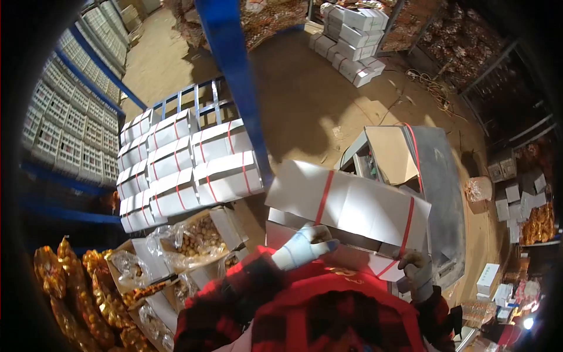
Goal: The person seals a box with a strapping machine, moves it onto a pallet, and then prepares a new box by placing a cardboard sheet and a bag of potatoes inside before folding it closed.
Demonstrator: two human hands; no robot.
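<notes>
A long white carton (363, 202) with two red straps lies in front of my body, its near side against the red apron (352, 281). My left hand (304, 246), in a white glove, is closed at the carton's near edge where the left red strap (324, 196) comes down. My right hand (417, 273), also gloved, has its fingers curled at the lower end of the right red strap (407, 226). A dark gap shows under the carton's lid between the hands. The fingertips are partly hidden.
Strapped white cartons (176, 158) are stacked on a blue rack at left, behind a blue post (229, 82). Open boxes (199, 240) with plastic-lined round produce and net bags (82, 293) stand near left. A grey-topped machine (443, 193) is at right; more cartons (355, 44) stand farther back.
</notes>
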